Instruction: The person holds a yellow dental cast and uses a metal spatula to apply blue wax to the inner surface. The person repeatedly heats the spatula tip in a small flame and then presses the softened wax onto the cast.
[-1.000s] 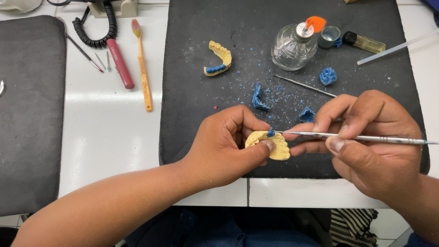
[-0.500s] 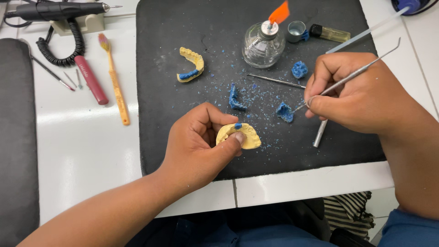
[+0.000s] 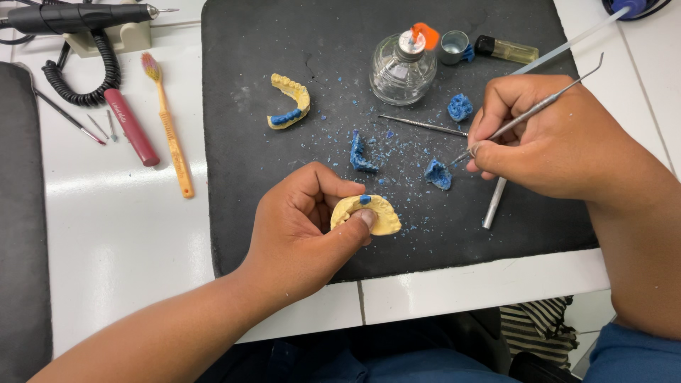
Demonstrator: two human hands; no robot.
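We look down on a white bench [image 3: 120, 234] with a black mat [image 3: 284, 64] laid across its middle. Our left hand [image 3: 305, 234] has its grip closed on a yellow cast [image 3: 369, 215], thumb pressed on its near edge, a small blue dab on top; it sits low over the near part of the mat, much where it was half a second ago. Our right hand [image 3: 546, 138] has its grip closed on a thin metal pick [image 3: 539, 110], held like a pen. A second ago that pick lay flat against the cast; since then the hand has drawn away to the right, and the tip now points at a blue wax lump [image 3: 438, 174] just left of the fingers, well apart from the cast.

Between the two hands lie blue crumbs and another wax piece [image 3: 362, 152]. Farther off stand a glass burner [image 3: 402, 71] with an orange cap, a second cast [image 3: 289, 103] to its left, a loose probe [image 3: 422, 125], and one more blue lump [image 3: 460, 108]. A metal rod [image 3: 494, 202] pokes out from under our right hand, which hides its far end. Left of the mat lie a toothbrush [image 3: 170, 138], a red handle [image 3: 131, 128] and a coiled black cord [image 3: 85, 71].
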